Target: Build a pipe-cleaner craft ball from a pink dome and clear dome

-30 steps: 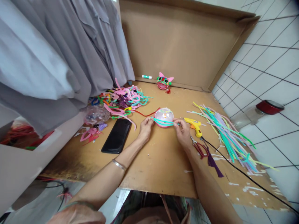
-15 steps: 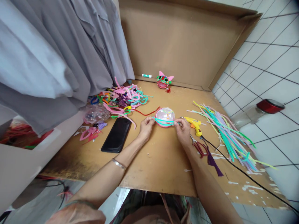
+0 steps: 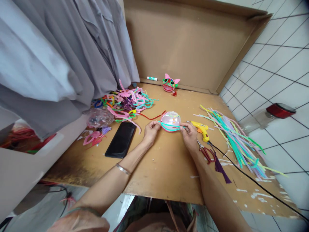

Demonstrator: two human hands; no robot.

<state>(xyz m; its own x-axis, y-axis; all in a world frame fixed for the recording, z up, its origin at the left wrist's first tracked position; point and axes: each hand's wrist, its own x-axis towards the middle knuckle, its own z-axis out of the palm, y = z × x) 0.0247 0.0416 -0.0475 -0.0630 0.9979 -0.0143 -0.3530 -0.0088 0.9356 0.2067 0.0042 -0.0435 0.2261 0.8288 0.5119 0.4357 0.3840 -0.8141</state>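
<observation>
A clear plastic ball (image 3: pixel 170 119) with a pink rim rests on the brown board (image 3: pixel 166 164). A teal pipe cleaner (image 3: pixel 171 125) runs across its front. My left hand (image 3: pixel 151 131) pinches the left end of that pipe cleaner against the ball. My right hand (image 3: pixel 190 134) pinches the right end, fingers closed. Both hands sit on either side of the ball.
A yellow glue gun (image 3: pixel 202 129) with a black cord, red scissors (image 3: pixel 205 153) and a purple tassel (image 3: pixel 220 169) lie right of my hands. Straight pipe cleaners (image 3: pixel 234 138) lie further right, tangled ones (image 3: pixel 129 101) at the left, beside a black phone (image 3: pixel 121 139). A finished pink figure (image 3: pixel 170 84) stands at the back.
</observation>
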